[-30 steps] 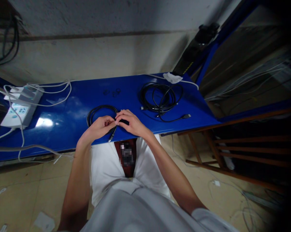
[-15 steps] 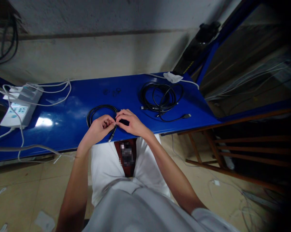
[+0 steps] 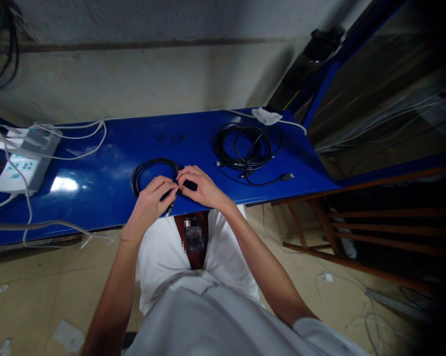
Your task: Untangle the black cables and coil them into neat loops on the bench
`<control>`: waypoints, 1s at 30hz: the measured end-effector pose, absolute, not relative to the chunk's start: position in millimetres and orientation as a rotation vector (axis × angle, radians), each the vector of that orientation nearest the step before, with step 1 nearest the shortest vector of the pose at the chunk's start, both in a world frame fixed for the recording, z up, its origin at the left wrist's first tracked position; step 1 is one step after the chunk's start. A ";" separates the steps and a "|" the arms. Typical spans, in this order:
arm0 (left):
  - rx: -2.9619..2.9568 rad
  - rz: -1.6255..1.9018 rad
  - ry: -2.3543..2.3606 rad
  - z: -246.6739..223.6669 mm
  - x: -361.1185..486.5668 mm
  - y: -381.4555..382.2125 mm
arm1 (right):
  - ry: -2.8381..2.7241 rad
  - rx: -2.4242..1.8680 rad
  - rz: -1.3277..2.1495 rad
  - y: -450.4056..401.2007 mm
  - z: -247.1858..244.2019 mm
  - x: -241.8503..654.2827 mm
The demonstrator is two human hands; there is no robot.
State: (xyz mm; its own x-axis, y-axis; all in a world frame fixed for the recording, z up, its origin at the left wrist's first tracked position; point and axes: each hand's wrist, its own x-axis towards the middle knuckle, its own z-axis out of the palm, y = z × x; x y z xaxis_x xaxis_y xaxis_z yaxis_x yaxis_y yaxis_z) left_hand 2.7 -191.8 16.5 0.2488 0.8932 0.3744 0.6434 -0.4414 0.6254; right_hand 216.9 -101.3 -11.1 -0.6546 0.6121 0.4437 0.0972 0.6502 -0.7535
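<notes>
A coiled black cable lies on the blue table near its front edge. My left hand is closed at the coil's near right side, with its fingertips pinched on the cable. Touching those fingertips, my right hand also pinches at the coil's right side. Whatever small piece sits between the fingertips is too small to tell. One cable plug points down below my hands by the table edge. Farther right on the table lies a larger bundle of black cables with several plugs showing.
A white power strip with white cords is at the table's left end. At the back right are a crumpled white piece and a black bottle-like object. A wooden rack stands right of the table.
My left hand's fingers have shifted slightly and lie straighter over the cable. My right hand stays in nearly the same place. The view has moved a little.
</notes>
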 end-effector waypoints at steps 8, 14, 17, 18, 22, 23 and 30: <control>1.980 1.022 1.452 22.2 4.5 -182.3 | -2.147 -0.551 0.965 -101.4 -8.2 217.8; 1.754 0.936 1.505 23.9 -3.4 -175.5 | -2.151 -0.538 0.958 -100.7 -9.4 218.0; 1.764 0.897 1.495 23.6 -6.3 -172.8 | -2.144 -0.528 0.955 -100.8 -8.4 218.4; 1.773 0.892 1.489 23.5 -6.9 -172.2 | -2.144 -0.526 0.955 -101.0 -7.9 218.5; 1.765 0.886 1.480 23.7 -8.3 -171.6 | -2.156 -0.527 0.957 -101.6 -6.4 219.3; 1.765 0.874 1.475 23.7 -8.6 -171.6 | -2.158 -0.525 0.959 -101.7 -6.4 219.5; 1.782 0.863 1.445 24.1 -10.3 -171.3 | -2.157 -0.519 0.976 -101.3 -8.3 219.8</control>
